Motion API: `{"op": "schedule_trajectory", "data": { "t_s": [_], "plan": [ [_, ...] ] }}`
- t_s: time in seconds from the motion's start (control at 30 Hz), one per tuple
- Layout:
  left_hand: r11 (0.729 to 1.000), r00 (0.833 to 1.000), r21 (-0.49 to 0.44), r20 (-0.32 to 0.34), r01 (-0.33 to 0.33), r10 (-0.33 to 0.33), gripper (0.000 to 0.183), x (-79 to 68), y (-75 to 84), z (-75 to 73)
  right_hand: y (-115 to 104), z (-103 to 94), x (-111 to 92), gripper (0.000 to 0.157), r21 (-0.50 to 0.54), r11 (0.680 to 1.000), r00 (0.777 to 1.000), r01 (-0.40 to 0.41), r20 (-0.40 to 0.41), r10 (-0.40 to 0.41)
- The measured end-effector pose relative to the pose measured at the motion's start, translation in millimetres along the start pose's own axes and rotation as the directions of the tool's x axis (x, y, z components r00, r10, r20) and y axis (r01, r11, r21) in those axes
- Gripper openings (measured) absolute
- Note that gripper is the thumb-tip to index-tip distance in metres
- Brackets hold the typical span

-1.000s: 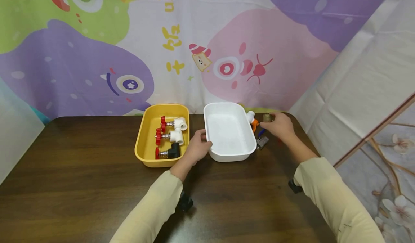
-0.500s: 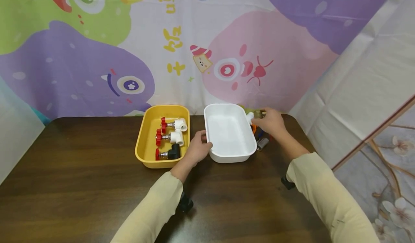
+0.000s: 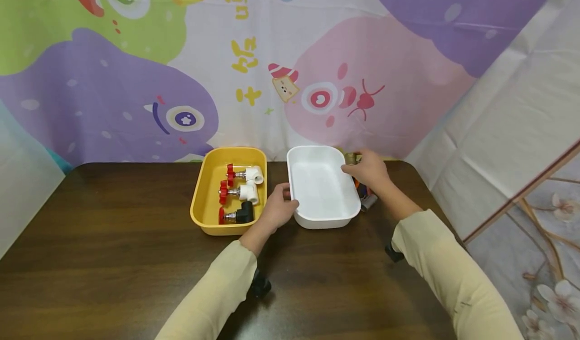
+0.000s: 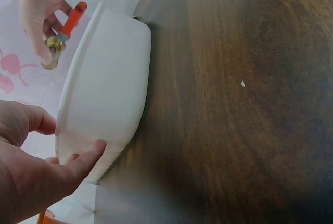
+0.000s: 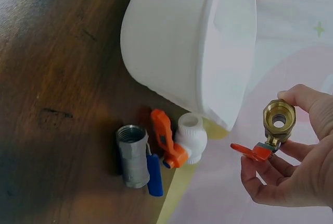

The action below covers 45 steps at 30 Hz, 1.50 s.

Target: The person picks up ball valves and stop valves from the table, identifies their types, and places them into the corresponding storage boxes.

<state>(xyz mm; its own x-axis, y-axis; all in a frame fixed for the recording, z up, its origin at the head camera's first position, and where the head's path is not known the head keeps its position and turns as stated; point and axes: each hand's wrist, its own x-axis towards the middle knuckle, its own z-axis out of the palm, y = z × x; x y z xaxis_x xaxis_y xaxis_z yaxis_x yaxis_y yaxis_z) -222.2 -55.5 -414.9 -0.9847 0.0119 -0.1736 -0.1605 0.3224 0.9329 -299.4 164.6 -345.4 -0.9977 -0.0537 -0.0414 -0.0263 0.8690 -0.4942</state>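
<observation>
Wooden table point(image 3: 136, 269), printed cloth point(image 3: 254, 128) behind. In the air, pinched by right hand point(image 3: 369, 170): brass valve point(image 5: 270, 128), just beside the far right corner of white tray point(image 3: 321, 186). On left rim of this tray, gripping: left hand point(image 3: 277, 208). At right of it: steel valve point(image 5: 136, 159), white valve point(image 5: 192, 139). At left: yellow tray point(image 3: 206, 189), three valves point(image 3: 248, 194) inside.

2 trays point(image 3: 321, 186) | 3 red-handled valves point(image 3: 247, 193) | 3 lever valves point(image 5: 270, 130) (one brass)
</observation>
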Motion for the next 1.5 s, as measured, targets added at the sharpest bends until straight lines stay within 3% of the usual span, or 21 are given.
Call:
{"op": "schedule_trajectory", "data": {
  "t_s": [0.73,1.17,1.5],
  "plan": [
    [1.0,1.0,-0.002,-0.002,-0.005,0.005,0.055,-0.2,0.0,0.0,-23,18.5,9,0.063,0.028,0.997,0.997,0.074,-0.017,-0.073],
    [1.0,1.0,0.015,-0.009,-0.002,0.002,0.054,0.7,-1.3,-0.1,-33,31.6,12,0.064,0.059,0.997,0.999,0.046,0.016,-0.047],
    [1.0,1.0,0.013,-0.003,0.003,-0.003,0.054,-0.8,-0.5,-0.7,-40,45.7,15,0.062,0.073,0.994,0.997,0.083,-0.01,-0.082]
  ]
}}
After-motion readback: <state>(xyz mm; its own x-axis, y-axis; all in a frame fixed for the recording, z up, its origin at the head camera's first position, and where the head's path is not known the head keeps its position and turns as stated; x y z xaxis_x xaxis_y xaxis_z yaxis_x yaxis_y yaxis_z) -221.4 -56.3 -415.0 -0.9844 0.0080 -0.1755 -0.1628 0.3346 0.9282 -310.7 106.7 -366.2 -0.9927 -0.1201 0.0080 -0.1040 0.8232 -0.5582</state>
